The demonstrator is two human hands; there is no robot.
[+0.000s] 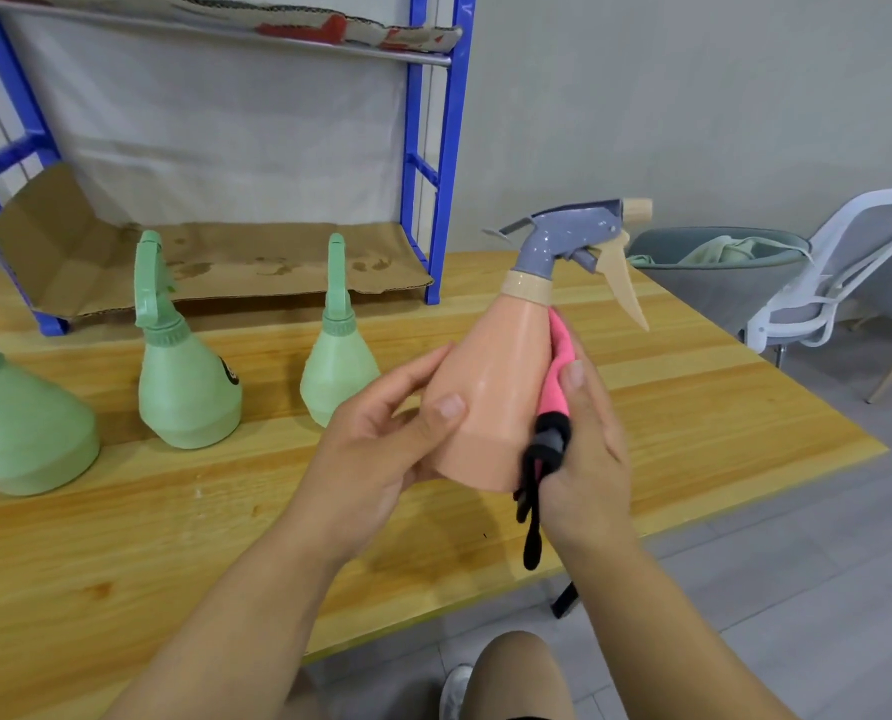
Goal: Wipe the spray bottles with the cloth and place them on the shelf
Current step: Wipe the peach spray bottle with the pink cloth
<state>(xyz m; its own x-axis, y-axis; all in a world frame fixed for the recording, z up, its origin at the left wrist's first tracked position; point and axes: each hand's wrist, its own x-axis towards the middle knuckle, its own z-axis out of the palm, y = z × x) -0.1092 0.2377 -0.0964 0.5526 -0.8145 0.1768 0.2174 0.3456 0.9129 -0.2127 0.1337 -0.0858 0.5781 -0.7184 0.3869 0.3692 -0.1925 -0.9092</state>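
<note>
Above the near table edge (693, 491), the peach spray bottle (490, 387) is gripped by left hand (381, 439) fingers, the pink cloth (555, 376) pressed on by curled right hand (584, 449) fingers.

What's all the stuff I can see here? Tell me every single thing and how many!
peach spray bottle: one, peach with a grey-blue top and beige trigger, held above the table
pink cloth: one, pink with black edging, against the peach bottle's right side
green spray bottles: three, pale green, standing on the table, left
shelf: one, blue frame, at the table's far side
cardboard: two sheets, brown, one on each shelf level
table: one, light wood
chairs: two, grey and white, right of the table
shoe: one, whitish, bottom edge
left hand: grips the peach bottle
right hand: holds the cloth against it
</note>
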